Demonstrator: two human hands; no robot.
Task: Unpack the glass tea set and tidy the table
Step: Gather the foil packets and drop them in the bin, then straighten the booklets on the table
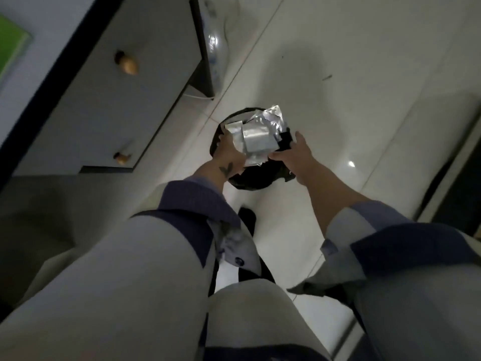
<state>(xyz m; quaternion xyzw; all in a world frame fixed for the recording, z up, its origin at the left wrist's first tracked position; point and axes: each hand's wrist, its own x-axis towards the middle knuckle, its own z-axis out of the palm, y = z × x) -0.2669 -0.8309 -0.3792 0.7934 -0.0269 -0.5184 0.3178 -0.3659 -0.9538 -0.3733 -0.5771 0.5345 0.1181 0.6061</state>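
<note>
Left hand [230, 149]: reached down over the bin, fingers curled around the left edge of a bundle of silvery wrapping [256, 134]; a small dark mark shows on the wrist. Right hand [299, 155]: at the bundle's right side, thumb raised, fingers bent under and against the lower right corner next to a small black piece [285, 140] tucked among the sheets; it appears to share the hold, though the fingertips are hidden. Silvery wrapping: several crumpled foil-like sheets and flat pouches, held between both hands directly above the mouth of the bin. Bin [250, 179]: round, lined with a black bag, standing on the floor just below the hands; whether the wrapping touches its rim cannot be told. Sleeves [187, 201]: pale with dark blue cuffs, pushed back on both forearms. Floor [338, 74]: glossy pale tiles with visible joints and a bright glint to the right. Cabinet [112, 100]: grey, to the left of the bin, two rounded brass-coloured knobs [127, 65] on its front. Green item [11, 45]: on the surface at far left, blurred. Picture dim and motion-blurred throughout.
</note>
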